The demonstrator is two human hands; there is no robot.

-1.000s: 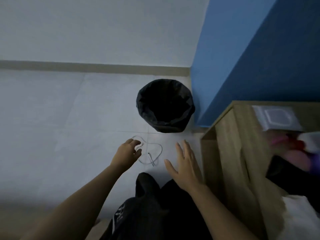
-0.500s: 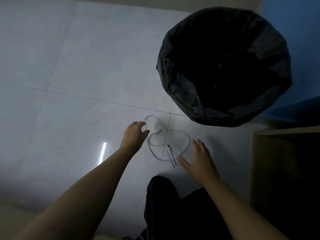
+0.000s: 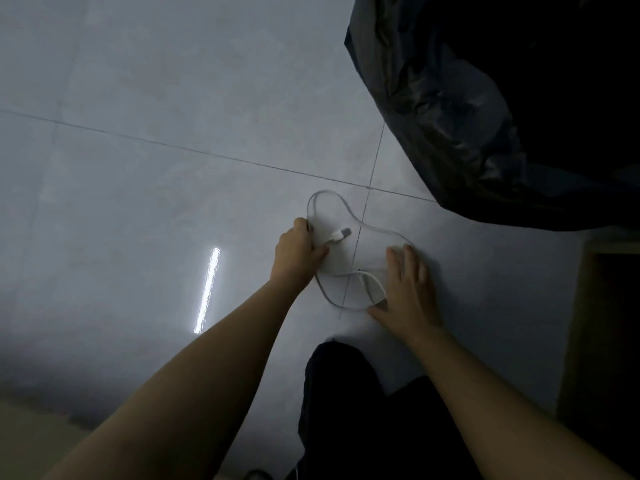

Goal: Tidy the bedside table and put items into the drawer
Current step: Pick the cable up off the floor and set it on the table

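A white charging cable [image 3: 326, 192] lies in loose loops on the pale tiled floor, its USB plug [image 3: 341, 234] pointing right between my hands. My left hand [image 3: 298, 251] is closed on the cable at the left side of the loops, just behind the plug. My right hand [image 3: 406, 293] rests flat on the floor over the right side of the loops, fingers spread, with the thumb beside the cable's other end [image 3: 380, 302]. The drawer is out of view.
A bin lined with a black bag [image 3: 467, 119] stands close at the upper right, just past the cable. The dark side of the wooden bedside table [image 3: 606, 327] rises at the right edge. My dark-trousered knee [image 3: 346, 393] is below the hands.
The view has dropped closer to the floor. My left hand has closed on the cable near the plug. My right hand has moved onto the right side of the loops.
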